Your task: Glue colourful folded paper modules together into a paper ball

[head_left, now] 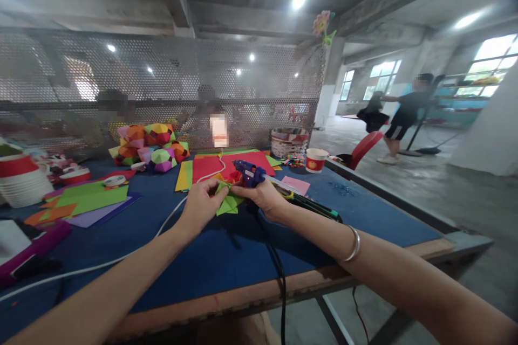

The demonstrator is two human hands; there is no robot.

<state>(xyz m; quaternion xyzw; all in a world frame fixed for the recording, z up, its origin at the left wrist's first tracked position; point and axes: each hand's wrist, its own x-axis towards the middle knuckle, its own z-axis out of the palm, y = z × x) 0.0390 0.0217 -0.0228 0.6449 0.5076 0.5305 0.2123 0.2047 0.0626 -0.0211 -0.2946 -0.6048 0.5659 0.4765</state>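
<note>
My left hand [201, 204] pinches a folded green paper piece [227, 202] just above the blue table mat [226, 253]. My right hand [265, 198] is closed around a blue glue gun [250, 171], its nozzle pointing left at the top of the paper. The gun's black cord [277, 269] runs down over the table's front edge. A silver bangle [355, 244] sits on my right wrist. An orange-red paper part shows right behind the green piece.
Red, yellow and green paper sheets [226, 166] lie behind my hands. Colourful paper balls [151, 146] sit at the back left, paper cups [18, 179] at far left, a red cup [315, 160] and a basket [288, 141] at back right. A white cable [121, 256] crosses the mat. A person [404, 118] sweeps beyond.
</note>
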